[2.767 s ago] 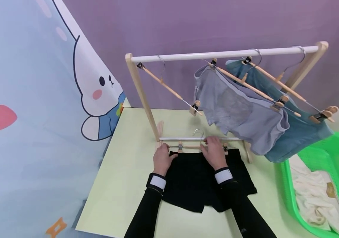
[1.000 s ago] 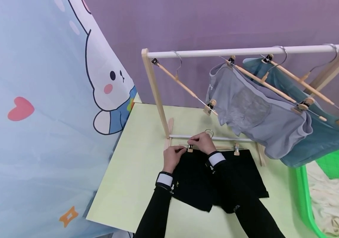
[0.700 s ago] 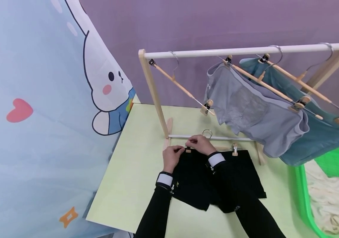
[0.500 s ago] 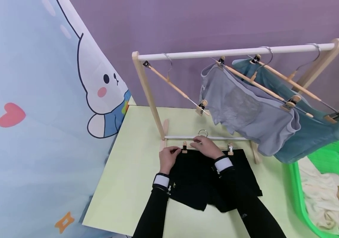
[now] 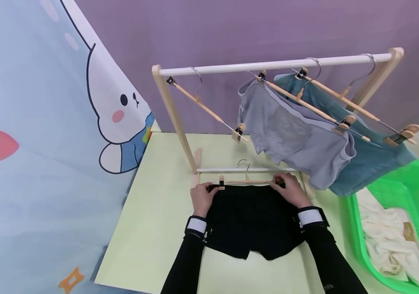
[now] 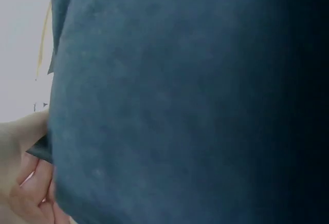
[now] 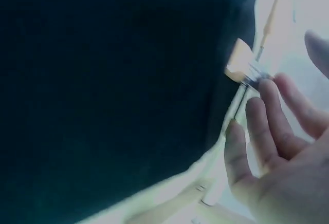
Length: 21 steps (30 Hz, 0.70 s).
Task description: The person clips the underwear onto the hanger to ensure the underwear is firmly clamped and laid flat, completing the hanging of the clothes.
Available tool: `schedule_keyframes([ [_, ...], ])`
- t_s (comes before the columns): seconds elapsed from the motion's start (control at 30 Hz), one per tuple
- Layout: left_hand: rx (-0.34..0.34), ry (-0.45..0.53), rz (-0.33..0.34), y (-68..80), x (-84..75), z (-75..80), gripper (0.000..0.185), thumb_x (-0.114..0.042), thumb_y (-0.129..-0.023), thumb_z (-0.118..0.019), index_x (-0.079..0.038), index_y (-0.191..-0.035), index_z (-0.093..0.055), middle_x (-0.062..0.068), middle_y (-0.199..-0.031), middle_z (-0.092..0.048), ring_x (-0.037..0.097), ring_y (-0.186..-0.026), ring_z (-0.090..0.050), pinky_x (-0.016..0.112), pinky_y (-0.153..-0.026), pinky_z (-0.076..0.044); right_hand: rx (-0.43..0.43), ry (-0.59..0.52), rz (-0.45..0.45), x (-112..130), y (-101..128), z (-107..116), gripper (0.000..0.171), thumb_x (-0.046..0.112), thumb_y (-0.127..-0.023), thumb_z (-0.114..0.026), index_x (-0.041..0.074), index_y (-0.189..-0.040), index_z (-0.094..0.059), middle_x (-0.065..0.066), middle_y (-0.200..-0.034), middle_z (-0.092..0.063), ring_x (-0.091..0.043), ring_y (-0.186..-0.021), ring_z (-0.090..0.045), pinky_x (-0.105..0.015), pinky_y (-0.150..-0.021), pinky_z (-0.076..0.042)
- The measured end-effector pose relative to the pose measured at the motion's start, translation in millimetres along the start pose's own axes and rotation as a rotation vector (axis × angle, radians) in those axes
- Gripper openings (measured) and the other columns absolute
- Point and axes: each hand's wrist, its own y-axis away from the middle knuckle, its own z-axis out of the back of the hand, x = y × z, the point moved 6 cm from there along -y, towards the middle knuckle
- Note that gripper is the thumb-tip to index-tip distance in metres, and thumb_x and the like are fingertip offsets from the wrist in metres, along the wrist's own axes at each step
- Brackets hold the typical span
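Note:
Black shorts (image 5: 253,220) lie spread on the pale table, their waistband along a wooden clip hanger (image 5: 247,181) with a metal hook. My left hand (image 5: 201,199) pinches the left corner of the waistband, just beside the hanger's left clip (image 5: 222,182). In the left wrist view the dark cloth (image 6: 164,100) fills most of the picture, and its corner sits between thumb and fingers. My right hand (image 5: 291,191) is at the right clip (image 7: 241,62). Its fingertips touch the clip in the right wrist view, while the thumb stands apart.
A rack with a white top rail (image 5: 231,68) stands behind the shorts. From it hang a bare hanger (image 5: 202,106), grey-lilac shorts (image 5: 290,130) and teal shorts (image 5: 374,159). A green basket (image 5: 354,241) with cream cloth (image 5: 382,241) stands at the right.
My right hand has left the hanger's left clip and moved right to the right clip. My left hand stays at the left waistband corner. The head view has shifted slightly.

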Motion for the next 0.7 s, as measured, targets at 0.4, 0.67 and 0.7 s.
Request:
schedule_keyframes([
  [0.4,-0.005,0.032,0.093,-1.0,0.1,1.0,0.017,-0.027,-0.084,-0.081,-0.012,-0.09,-0.079,0.003,-0.078,-0.074,0.021,-0.075,-0.069,0.039,-0.079,-0.051,-0.085,0.097,-0.142,-20,-8,-7,0.027,0.017,-0.089,-0.074,-0.001,-0.101,-0.056,-0.021,-0.098,-0.06,-0.039,-0.092,-0.058,-0.051,-0.078,-0.047],
  [0.67,-0.283,0.275,0.24,-21.1,2.4,54.1,0.027,-0.028,-0.09,-0.074,-0.006,-0.094,-0.058,0.01,-0.089,-0.066,0.025,-0.079,-0.065,0.04,-0.068,-0.051,-0.15,0.091,-0.116,-17,-4,-7,0.037,0.016,-0.086,-0.077,0.002,-0.093,-0.044,-0.017,-0.088,-0.05,-0.041,-0.086,-0.05,-0.051,-0.073,-0.04],
  [0.7,-0.314,0.281,0.232,-26.5,0.8,61.8,0.03,-0.028,-0.09,-0.074,-0.006,-0.098,-0.055,0.011,-0.094,-0.063,0.026,-0.082,-0.064,0.04,-0.069,-0.05,-0.158,0.098,-0.122,-18,-4,-7,0.038,0.017,-0.086,-0.077,0.001,-0.095,-0.044,-0.019,-0.09,-0.049,-0.042,-0.088,-0.05,-0.053,-0.074,-0.04],
])
